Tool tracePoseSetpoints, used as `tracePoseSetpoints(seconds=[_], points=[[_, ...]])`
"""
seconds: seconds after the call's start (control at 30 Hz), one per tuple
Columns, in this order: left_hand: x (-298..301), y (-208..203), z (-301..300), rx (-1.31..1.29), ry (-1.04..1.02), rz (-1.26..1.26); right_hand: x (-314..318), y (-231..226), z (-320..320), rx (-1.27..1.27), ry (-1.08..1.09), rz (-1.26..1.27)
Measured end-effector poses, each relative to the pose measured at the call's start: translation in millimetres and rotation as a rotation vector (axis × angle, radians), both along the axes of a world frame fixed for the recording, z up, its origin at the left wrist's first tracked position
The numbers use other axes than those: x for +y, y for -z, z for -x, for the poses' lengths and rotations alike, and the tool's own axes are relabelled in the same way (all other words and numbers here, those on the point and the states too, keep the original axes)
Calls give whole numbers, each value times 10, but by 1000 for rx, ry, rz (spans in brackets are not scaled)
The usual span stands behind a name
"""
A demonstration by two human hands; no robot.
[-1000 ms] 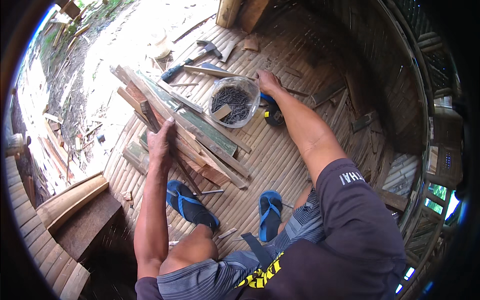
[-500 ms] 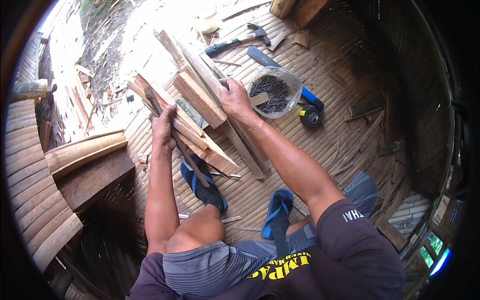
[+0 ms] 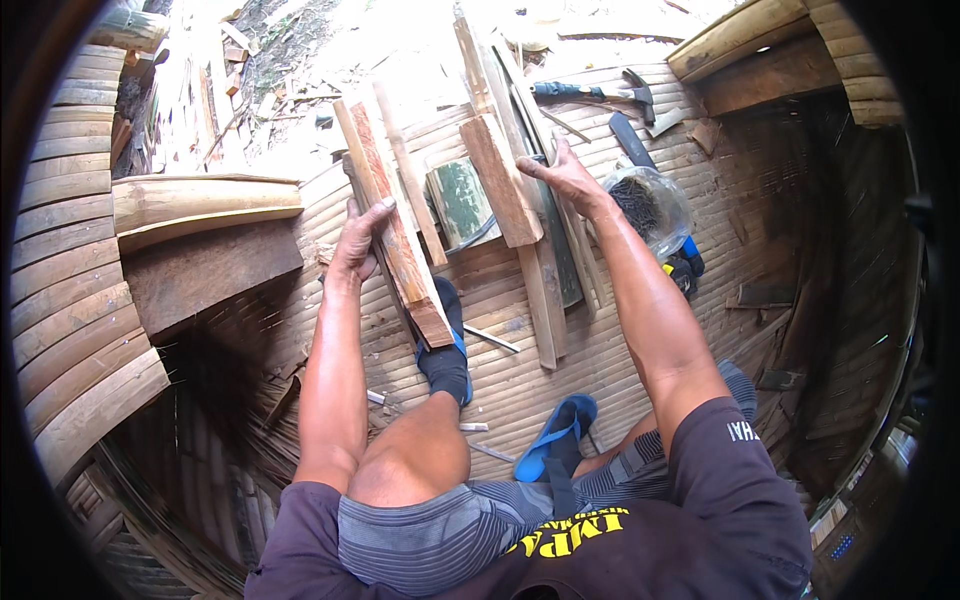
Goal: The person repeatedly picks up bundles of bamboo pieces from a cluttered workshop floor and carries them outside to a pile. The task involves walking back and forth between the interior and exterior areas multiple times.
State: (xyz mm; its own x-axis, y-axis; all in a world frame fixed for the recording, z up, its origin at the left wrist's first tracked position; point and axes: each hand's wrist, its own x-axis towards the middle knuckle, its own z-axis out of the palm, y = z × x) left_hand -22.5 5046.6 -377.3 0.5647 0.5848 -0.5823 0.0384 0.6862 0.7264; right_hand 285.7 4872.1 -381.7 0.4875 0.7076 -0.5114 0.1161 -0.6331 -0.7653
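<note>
My left hand (image 3: 362,235) is closed round a reddish wooden plank (image 3: 392,215) with a darker thin stick beside it, held slanting above my left foot. My right hand (image 3: 572,182) has its thumb and fingers spread at the right side of a thick wooden block (image 3: 500,180). The block lies over longer wooden strips (image 3: 541,310). Between the two hands are a thin wooden slat (image 3: 408,170) and a board with worn green paint (image 3: 462,200). A dark greenish strip (image 3: 561,255) runs under my right wrist.
Beyond my right hand lie a claw hammer (image 3: 610,93) and a dark flat blade (image 3: 630,138). A clear plastic tub of nails (image 3: 665,215) stands beside my right forearm, a tape measure (image 3: 682,275) near it. Bamboo slats (image 3: 500,385) form the floor, with offcuts around my feet.
My left hand has raised the plank and stick more upright, and the slat now lies apart from them. My right hand's fingers have spread. The whole view has shifted, so the tools appear farther right.
</note>
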Motion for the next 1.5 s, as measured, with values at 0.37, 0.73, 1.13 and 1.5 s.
tracePoseSetpoints(seconds=[0.37, 0.73, 1.13, 1.5], points=[[174, 204, -20, -123, 143, 312, 12, 266, -60, 414, 161, 63], [5, 178, -188, -306, 196, 498, 9, 192, 240, 1002, 377, -268], [-183, 164, -190, -359, 144, 409, 25, 101, 356, 1063, 448, -326], [25, 263, -57, -289, 252, 443, 91, 184, 347, 1098, 369, -247]])
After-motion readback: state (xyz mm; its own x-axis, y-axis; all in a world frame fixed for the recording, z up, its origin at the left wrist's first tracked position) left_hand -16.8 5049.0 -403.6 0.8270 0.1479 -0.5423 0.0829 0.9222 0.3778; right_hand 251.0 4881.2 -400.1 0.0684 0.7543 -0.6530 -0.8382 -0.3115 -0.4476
